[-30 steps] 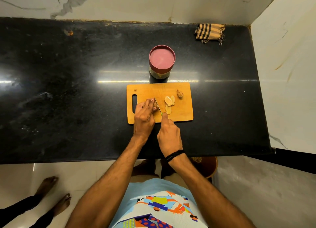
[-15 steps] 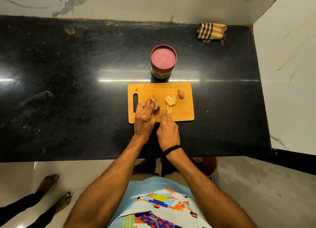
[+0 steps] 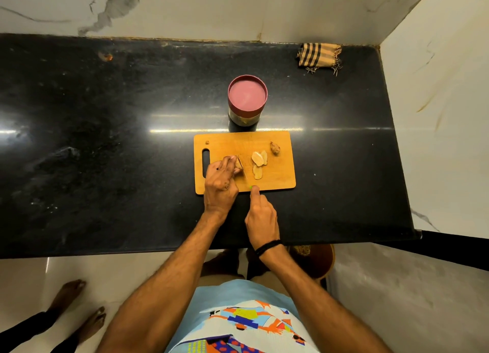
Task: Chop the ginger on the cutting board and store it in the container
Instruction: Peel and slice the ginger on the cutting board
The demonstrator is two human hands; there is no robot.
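Note:
An orange wooden cutting board (image 3: 280, 179) lies on the black counter. My left hand (image 3: 220, 184) pins a piece of ginger (image 3: 239, 164) on the board's left half. My right hand (image 3: 262, 217) grips a thin knife (image 3: 244, 171) with a green handle, its blade resting against that ginger. Three pale ginger slices (image 3: 259, 159) lie just right of the blade, and a brown unpeeled chunk (image 3: 275, 148) sits near the board's far right. The container (image 3: 247, 98), a round jar with a closed maroon lid, stands right behind the board.
A striped folded cloth (image 3: 318, 56) lies at the counter's back right corner. Marble walls close the back and right sides. Another person's bare feet (image 3: 76, 310) stand on the floor at lower left. A brown stool (image 3: 317, 260) sits under the counter edge.
The knife blade has shifted slightly left along the ginger under my left fingers, and my right hand drew back toward the board's near edge. The slices stay where they were.

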